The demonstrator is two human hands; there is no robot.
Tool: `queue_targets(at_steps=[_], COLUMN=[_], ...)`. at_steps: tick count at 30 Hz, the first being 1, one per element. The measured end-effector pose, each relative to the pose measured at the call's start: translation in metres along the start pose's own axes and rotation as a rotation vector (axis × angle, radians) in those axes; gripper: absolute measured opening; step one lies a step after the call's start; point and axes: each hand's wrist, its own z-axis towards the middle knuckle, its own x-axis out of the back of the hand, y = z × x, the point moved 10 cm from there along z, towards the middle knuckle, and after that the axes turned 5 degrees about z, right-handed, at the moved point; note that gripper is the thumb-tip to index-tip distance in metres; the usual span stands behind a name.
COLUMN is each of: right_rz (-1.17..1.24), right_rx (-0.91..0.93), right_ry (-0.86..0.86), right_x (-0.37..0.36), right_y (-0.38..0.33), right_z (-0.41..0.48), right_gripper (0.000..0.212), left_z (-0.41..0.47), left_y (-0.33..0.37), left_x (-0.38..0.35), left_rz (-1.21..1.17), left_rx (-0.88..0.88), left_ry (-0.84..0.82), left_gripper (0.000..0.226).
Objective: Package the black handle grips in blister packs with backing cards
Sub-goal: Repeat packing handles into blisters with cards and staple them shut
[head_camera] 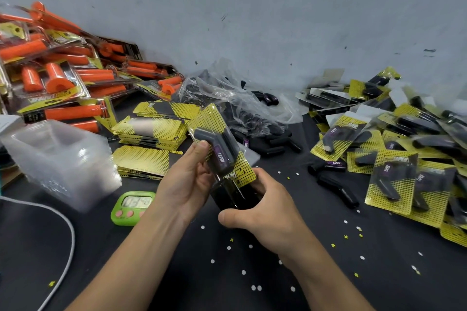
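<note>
**Held item.** One blister pack (228,159) is held above the black table (177,280) at the centre of the frame, tilted with its top end toward the upper left. Its yellow dotted backing card (211,120) shows behind the clear shell. Black handle grips (223,153) lie inside the shell, one bearing a purple label.

**Left hand.** The left hand (188,184) grips the pack's left edge, thumb pressed on the front of the shell. The other fingers pass behind the pack and cannot be seen.

**Right hand.** The right hand (262,209) is curled round the pack's lower end, thumb lying below it and fingers wrapped behind.

**Supplies.** Stacks of unused cards (149,129) sit left of centre. Further left stands a nested stack of clear empty shells (58,159). A crumpled plastic bag (235,101) holding more black grips lies against the wall (252,7) at upper centre. Loose black grips (278,148) lie on the table just below and right of the bag.

**Finished goods.** A pile of packed black grips (394,171) fills the right of the frame. Packs of orange grips (63,76) are heaped at the upper left.

**Other items.** A green timer (132,207) lies on the table just left of the left wrist. A white cable (68,230) curves through the lower left. Small white and yellow punch scraps (243,272) are scattered over the table in the lower part of the frame.
</note>
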Motion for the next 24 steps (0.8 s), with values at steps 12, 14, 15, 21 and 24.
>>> queue_targets(at_steps=[12,14,15,21,24], right_rz=[0.046,0.051,0.057,0.137,0.157], right_rx=[0.003,0.002,-0.001,-0.018,-0.031], right_ry=[0.077,0.085,0.088,0.109,0.129], right_x=[0.0065,0.0066,0.0066,0.0053,0.0051], right_y=[0.0025,0.0026,0.0028,0.0047,0.0063], right_z=[-0.0001,-0.0005,-0.0006,0.0001,0.0014], right_gripper=[0.060,0.058,0.057,0.052,0.054], left_z=[0.0039,0.0031,0.0029,0.0028,0.0023], left_y=[-0.0005,-0.0009,-0.0013,-0.0009,-0.0016], left_x=[0.0017,0.0011,0.0010,-0.0003,0.0005], left_rz=[0.000,0.009,0.012,0.007,0.002], left_rx=[-0.025,-0.024,-0.024,-0.032,-0.028], left_ry=[-0.034,-0.042,-0.046,-0.056,-0.048], left_gripper=[0.038,0.035,0.034,0.035,0.039])
